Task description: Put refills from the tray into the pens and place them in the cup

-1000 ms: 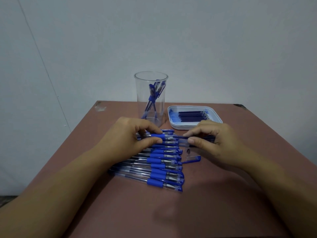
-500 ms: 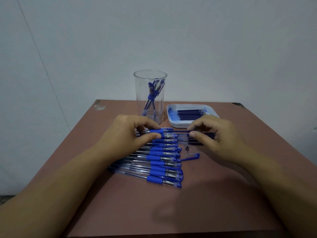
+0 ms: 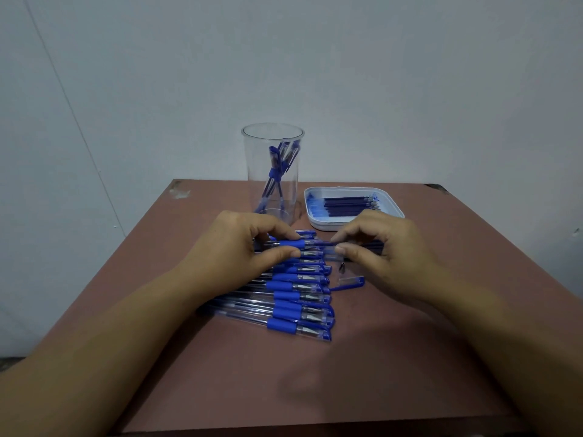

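Pale grey-blue wall backs a reddish-brown desk (image 3: pixel 410 373) seen from above the person's forearms. At 12 o'clock stands the clear cup (image 3: pixel 273 197), with a few finished pens (image 3: pixel 277 165) leaning inside it. At 1 o'clock, just beside the cup, sits the white tray (image 3: pixel 391 205) with dark refills (image 3: pixel 347 205) lying side by side. Both are close enough to reach without shifting the arms.

Across the middle of the desk a row of pens (image 3: pixel 296 298) lies parallel, tips toward 3 o'clock, so each can be picked off the far end in turn.

The left hand (image 3: pixel 239 247) pinches one pen barrel (image 3: pixel 291 243) by its blue grip between thumb and curled fingers, holding it level above the far end of the row. The right hand (image 3: pixel 391 250) faces it, fingers narrowed to a pinch on a single refill (image 3: pixel 318 244) lined up with the barrel's open end. It looks as if the refill is being fed in. Holding both close to the joint probably keeps the thin rod from bending.

At about 4 o'clock from the pinch, a small metal tip (image 3: pixel 342 266) and a clear, blue-ended cap (image 3: pixel 350 282) lie on the desk. They are likely parked there until the refill is seated, since the pen must be closed before it goes into the cup.
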